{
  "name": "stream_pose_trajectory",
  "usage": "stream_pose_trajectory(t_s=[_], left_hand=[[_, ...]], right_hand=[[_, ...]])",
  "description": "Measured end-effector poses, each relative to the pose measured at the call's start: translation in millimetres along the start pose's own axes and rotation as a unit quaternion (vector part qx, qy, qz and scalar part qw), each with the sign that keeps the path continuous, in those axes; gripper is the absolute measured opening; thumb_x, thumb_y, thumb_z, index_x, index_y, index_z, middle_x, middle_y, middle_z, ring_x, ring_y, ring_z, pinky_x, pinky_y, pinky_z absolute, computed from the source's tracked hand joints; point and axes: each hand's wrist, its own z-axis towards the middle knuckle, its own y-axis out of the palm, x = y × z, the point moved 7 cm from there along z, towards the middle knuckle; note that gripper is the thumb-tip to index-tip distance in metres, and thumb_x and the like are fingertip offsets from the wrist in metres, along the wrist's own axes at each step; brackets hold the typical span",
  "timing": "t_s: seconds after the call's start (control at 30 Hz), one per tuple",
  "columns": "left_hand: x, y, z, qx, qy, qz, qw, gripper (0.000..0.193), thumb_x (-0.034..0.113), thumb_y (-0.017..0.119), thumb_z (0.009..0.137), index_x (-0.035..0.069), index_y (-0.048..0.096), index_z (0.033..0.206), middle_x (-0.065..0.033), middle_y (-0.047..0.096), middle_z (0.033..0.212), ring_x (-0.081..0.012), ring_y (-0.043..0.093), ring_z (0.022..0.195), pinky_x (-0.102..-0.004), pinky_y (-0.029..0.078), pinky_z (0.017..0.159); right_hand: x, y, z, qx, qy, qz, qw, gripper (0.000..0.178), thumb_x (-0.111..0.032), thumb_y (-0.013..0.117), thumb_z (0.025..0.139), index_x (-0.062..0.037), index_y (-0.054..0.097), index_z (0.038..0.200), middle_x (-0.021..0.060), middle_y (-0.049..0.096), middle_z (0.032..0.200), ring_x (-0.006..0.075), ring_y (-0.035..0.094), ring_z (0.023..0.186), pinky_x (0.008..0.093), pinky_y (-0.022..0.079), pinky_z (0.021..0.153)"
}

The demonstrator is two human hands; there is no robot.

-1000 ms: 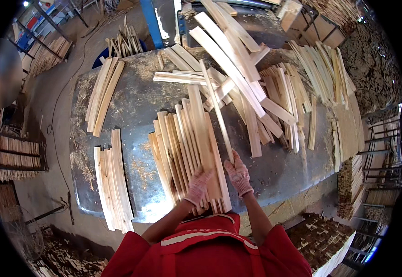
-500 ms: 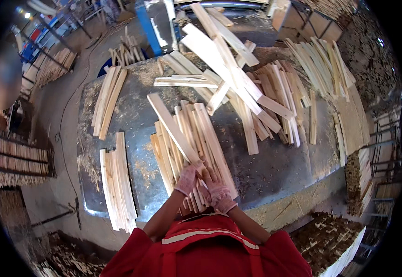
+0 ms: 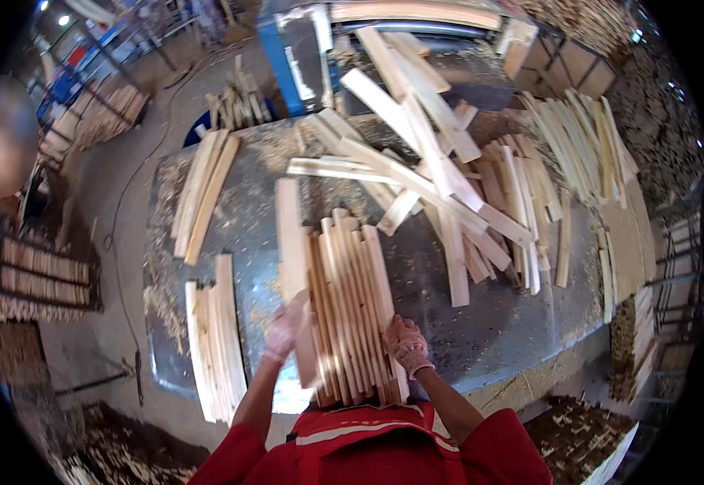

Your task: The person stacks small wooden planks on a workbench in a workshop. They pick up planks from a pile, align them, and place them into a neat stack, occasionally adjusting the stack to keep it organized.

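Observation:
A row of narrow wooden slats (image 3: 344, 303) lies side by side on the metal-topped table, close in front of me. My left hand (image 3: 283, 330), in a pinkish work glove and slightly blurred, grips the outer edge of a wider wooden board (image 3: 290, 234) along the row's left side. This board reaches farther away than the slats. On the other side, my gloved right hand (image 3: 407, 346) has its fingers curled around the edge of the rightmost wooden board (image 3: 378, 279). The near ends of the slats come close to my red clothing.
More boards stand in groups to the left (image 3: 214, 339) and far left (image 3: 205, 194). A crossed heap of boards (image 3: 425, 153) covers the back right of the table (image 3: 514, 323). A blue-framed machine (image 3: 283, 61) stands behind. Stacked wood (image 3: 578, 432) sits at the lower right.
My hands have parted from the middle of the row to its two sides. The wide board, lying diagonally over the slats before, now lies along their left side. The view has shifted slightly.

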Motion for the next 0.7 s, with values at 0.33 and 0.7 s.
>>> stream_pose_trajectory(t_s=[0.33,0.7], left_hand=[[-136,-33,-248,0.114,-0.587,0.004,0.801,0.037,0.013,0.065,0.082,0.002,0.062,0.118,-0.0173,0.042,0.147,-0.0372,0.044,0.13,-0.046,0.035,0.112],[-166,-58,-243,0.028,-0.74,0.227,0.632,0.064,0.015,0.065,0.084,0.01,0.043,0.144,-0.0205,0.023,0.161,-0.0376,0.031,0.144,-0.0462,0.032,0.115]], right_hand=[[-50,-236,173,0.414,-0.056,-0.084,0.904,0.083,-0.032,0.07,0.085,0.0004,0.03,0.151,0.0238,0.042,0.147,0.043,0.041,0.135,0.0508,0.035,0.112],[-30,-245,238,0.313,-0.077,-0.184,0.929,0.087,-0.019,0.067,0.08,-0.0004,0.024,0.153,0.0223,0.039,0.151,0.0411,0.044,0.133,0.0481,0.05,0.094]])
